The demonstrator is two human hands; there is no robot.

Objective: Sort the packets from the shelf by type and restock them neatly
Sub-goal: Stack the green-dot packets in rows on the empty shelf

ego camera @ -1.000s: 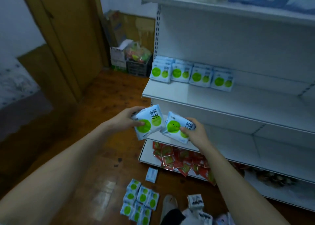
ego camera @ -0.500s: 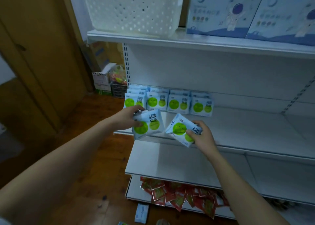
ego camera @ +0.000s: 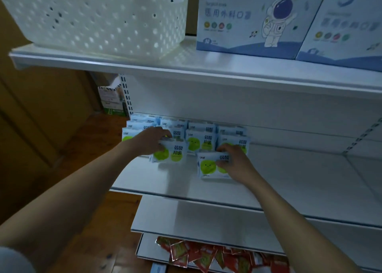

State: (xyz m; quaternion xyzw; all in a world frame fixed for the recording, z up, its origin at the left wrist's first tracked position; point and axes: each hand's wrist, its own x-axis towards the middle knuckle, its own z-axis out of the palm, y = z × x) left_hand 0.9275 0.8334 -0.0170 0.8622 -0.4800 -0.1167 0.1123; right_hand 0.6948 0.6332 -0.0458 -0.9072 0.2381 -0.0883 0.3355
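Your left hand (ego camera: 152, 141) curls its fingers over the top edge of one green-dot packet (ego camera: 170, 153), just left of frame centre. Your right hand (ego camera: 232, 160) pinches a second packet (ego camera: 208, 166) by its right end, just right of centre. Both packets sit on the middle shelf (ego camera: 289, 181), in front of the stocked row (ego camera: 199, 139). You seem to be mid-restock; next, slide each packet back flush with that row and let go.
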